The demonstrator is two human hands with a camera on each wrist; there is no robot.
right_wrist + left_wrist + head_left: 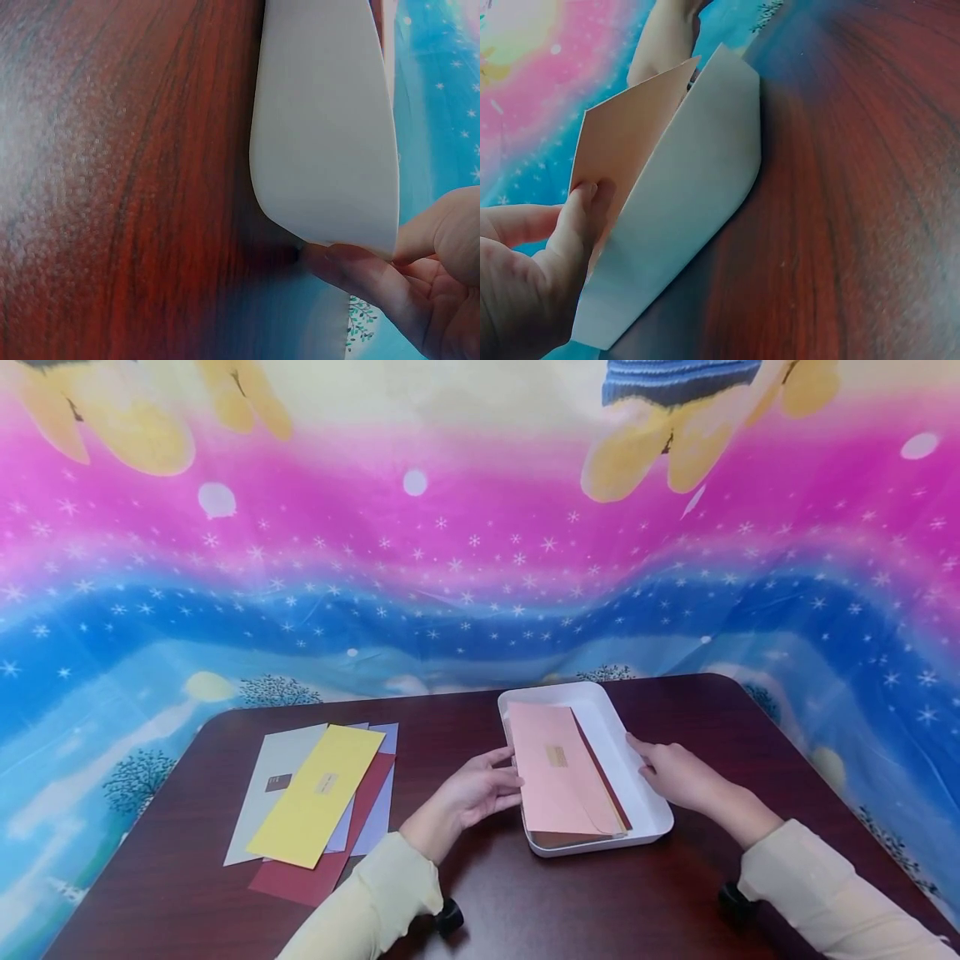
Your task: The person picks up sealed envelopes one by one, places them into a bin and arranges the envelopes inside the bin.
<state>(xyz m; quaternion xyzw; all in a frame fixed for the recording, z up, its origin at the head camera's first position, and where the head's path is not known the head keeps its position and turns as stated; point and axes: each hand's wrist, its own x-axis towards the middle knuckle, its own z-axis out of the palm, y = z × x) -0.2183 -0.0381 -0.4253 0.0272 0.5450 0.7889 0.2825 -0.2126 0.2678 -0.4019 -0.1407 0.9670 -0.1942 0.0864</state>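
Observation:
A pink envelope [551,777] with a small gold label lies at a slant in a white tray [637,793], over a dark red envelope [600,768] whose right edge shows. My left hand [480,785] pinches the pink envelope's left edge. From the left wrist, that envelope [630,142] rises above the tray's side wall [682,187], fingertips of the left hand [540,262] against its face. On the tray's right side, my right hand [686,777] grips the rim. In the right wrist view, the right hand [420,277] holds the tray's corner [330,135].
Left of the tray, several envelopes lie in an overlapping pile: a yellow one [318,797] on top, with a pale grey one [258,793], a dark red one [300,883] and lilac ones [378,814] beneath. The dark wooden table [495,910] meets a patterned curtain [450,568] behind.

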